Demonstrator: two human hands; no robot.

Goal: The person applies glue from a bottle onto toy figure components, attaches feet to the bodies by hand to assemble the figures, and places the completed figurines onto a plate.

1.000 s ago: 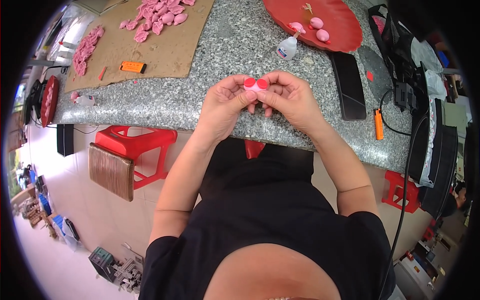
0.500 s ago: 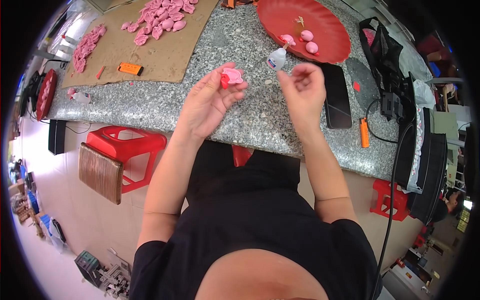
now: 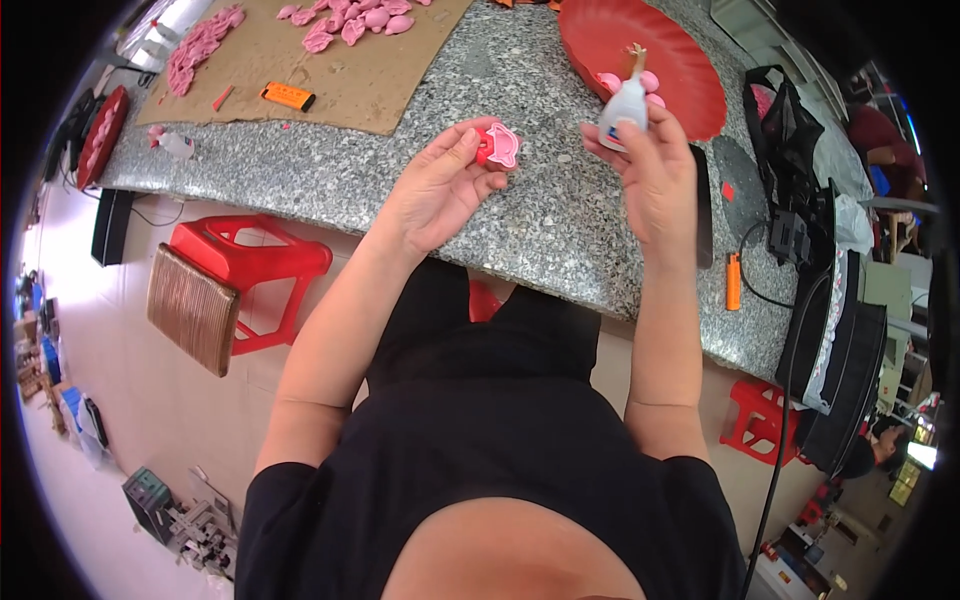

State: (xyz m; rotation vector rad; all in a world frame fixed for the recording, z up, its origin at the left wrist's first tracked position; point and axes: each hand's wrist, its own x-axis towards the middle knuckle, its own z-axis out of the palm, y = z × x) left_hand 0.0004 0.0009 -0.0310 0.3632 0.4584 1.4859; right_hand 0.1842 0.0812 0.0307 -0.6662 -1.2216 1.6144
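Observation:
My left hand is closed, pinching a small pink and red moulded piece above the granite table. The piece's pink, hollow-looking side faces up, and its red part lies by my thumb. My right hand grips a small white squeeze bottle with a narrow brownish tip. That bottle is held upright, nozzle up, just in front of a red scalloped tray. Several rounded pink pieces sit in the tray, partly hidden behind the bottle. The two hands are apart.
Cardboard at the far left bears piles of pink pieces and an orange-handled tool. Another small bottle lies left. A dark phone, orange lighter and black bag are right. A red stool stands left.
My right hand has taken hold of the white bottle and raised it from the table by the tray. My left hand still pinches the pink and red piece. The view has shifted slightly.

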